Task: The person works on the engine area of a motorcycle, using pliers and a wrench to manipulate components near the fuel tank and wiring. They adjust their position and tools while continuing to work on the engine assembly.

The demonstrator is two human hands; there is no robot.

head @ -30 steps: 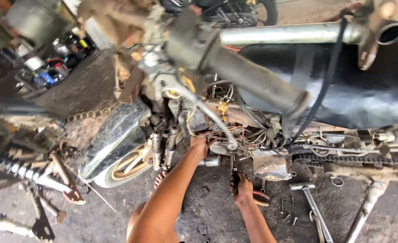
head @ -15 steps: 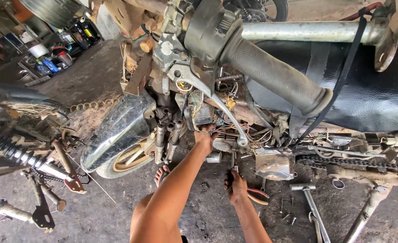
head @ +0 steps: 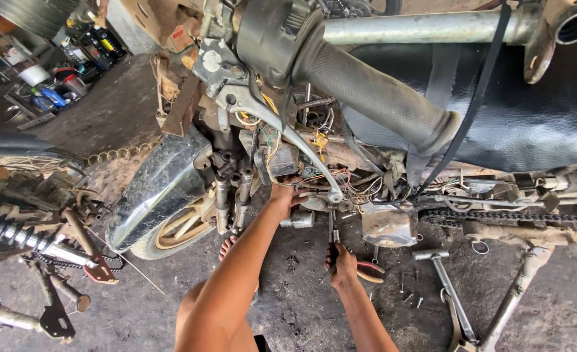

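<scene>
I look down over a stripped motorcycle with its black rubber handlebar grip (head: 379, 98) and silver brake lever (head: 288, 133) close to the camera. My left hand (head: 287, 195) reaches up into the tangle of coloured wires (head: 340, 179) by the engine and rests on a metal part there. My right hand (head: 340, 257) is lower, closed around the handle of a screwdriver (head: 332, 225) that points up under the engine. Red-handled pliers (head: 370, 270) lie on the ground just right of that hand.
The front wheel with a black mudguard (head: 161, 186) stands at left. A drive chain (head: 503, 215) runs along the right. A T-handle wrench (head: 441, 280) and small screws lie on the concrete. Springs and scrap parts (head: 34, 241) pile up at far left; bottles (head: 54, 98) stand behind.
The view has shifted, so the handlebar looms nearer. My left hand stays among the wires; my right hand has risen a little with the screwdriver toward the engine underside.
</scene>
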